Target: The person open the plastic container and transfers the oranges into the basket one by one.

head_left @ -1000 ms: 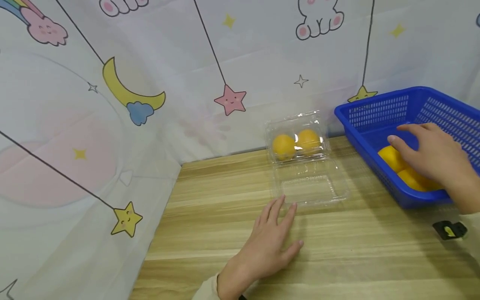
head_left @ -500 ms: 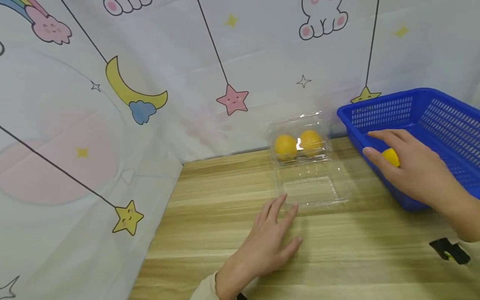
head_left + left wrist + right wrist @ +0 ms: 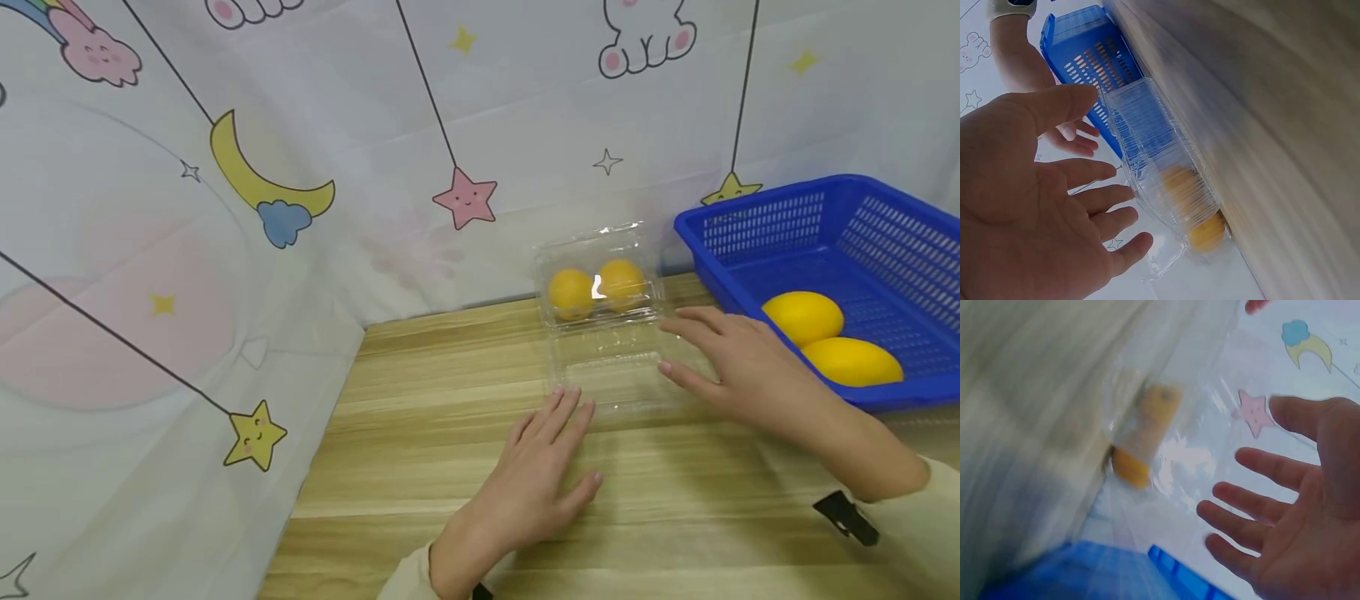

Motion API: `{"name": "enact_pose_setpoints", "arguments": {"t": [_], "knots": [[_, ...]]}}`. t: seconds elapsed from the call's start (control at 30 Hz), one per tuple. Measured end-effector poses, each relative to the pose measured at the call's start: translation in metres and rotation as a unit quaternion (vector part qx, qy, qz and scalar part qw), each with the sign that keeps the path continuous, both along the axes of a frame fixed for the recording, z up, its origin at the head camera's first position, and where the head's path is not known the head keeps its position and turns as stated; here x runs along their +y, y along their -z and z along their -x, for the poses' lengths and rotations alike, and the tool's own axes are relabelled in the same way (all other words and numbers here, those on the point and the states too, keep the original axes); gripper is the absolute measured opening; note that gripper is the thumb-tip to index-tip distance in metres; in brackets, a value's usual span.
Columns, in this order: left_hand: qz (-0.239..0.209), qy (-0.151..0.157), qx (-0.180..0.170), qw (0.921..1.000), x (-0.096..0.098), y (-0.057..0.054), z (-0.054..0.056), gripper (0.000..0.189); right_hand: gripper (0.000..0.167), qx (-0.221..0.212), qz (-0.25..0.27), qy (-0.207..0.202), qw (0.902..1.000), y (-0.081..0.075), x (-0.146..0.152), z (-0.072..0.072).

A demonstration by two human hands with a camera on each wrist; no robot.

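Note:
A clear plastic clamshell box [image 3: 600, 242] lies unfolded on the table, two orange-yellow round fruits [image 3: 572, 293] in its far half. At the near edge of its other half are the fingertips of my left hand [image 3: 528, 475], fingers spread and holding nothing. My right hand [image 3: 750, 367] hovers over the box's right side, fingers apart, its palm bare in the right wrist view. Behind that hand stands a blue plastic basket [image 3: 712, 250] with two yellow oval fruits [image 3: 851, 362] in its near corner. The left wrist view shows the box [image 3: 1141, 119] just past my left fingertips.
The wood-grain table [image 3: 420, 400] meets a pale printed cloth [image 3: 525, 125] at the back and left. A black strap piece [image 3: 846, 517] hangs by my right sleeve. The basket's raised rim borders the table's right side.
My right hand has come out of the basket, moving left and toward me to the box, uncovering the yellow fruits. My left hand has barely moved.

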State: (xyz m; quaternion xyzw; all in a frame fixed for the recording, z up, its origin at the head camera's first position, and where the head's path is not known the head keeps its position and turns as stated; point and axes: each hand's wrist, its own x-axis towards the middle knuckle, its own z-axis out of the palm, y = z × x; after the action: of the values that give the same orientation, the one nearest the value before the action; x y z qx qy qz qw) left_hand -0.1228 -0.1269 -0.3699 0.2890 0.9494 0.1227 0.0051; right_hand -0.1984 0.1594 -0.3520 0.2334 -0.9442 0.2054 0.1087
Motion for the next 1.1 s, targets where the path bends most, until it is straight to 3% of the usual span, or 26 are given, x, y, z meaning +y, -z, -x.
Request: {"name": "enact_pose_setpoints", "arguments": {"t": [0.33,0.47,0.6,0.77,0.97,1.1], "knots": [[0.019,-0.001,-0.017,0.9997,0.002,0.006,-0.003,0.076,0.074,-0.053,0.007,-0.009,0.9985,0.030,-0.014,0.005],[0.017,0.001,-0.015,0.9997,0.003,0.008,-0.003,0.078,0.084,-0.094,0.012,-0.005,0.9955,0.040,-0.013,0.007],[0.015,0.001,-0.024,0.9996,0.004,0.008,-0.001,0.081,0.090,-0.129,0.001,-0.006,0.9916,0.044,-0.013,0.008],[0.007,0.000,-0.041,0.9992,0.004,0.007,0.001,0.081,0.091,-0.136,-0.008,-0.014,0.9905,0.044,-0.014,0.010],[-0.028,-0.010,-0.087,0.9957,0.005,0.003,0.014,0.083,0.086,-0.142,0.006,-0.028,0.9894,0.038,-0.018,0.015],[-0.004,-0.032,-0.090,0.9954,0.013,0.000,0.030,0.086,0.084,-0.150,-0.011,-0.026,0.9882,0.033,-0.021,0.015]]}}
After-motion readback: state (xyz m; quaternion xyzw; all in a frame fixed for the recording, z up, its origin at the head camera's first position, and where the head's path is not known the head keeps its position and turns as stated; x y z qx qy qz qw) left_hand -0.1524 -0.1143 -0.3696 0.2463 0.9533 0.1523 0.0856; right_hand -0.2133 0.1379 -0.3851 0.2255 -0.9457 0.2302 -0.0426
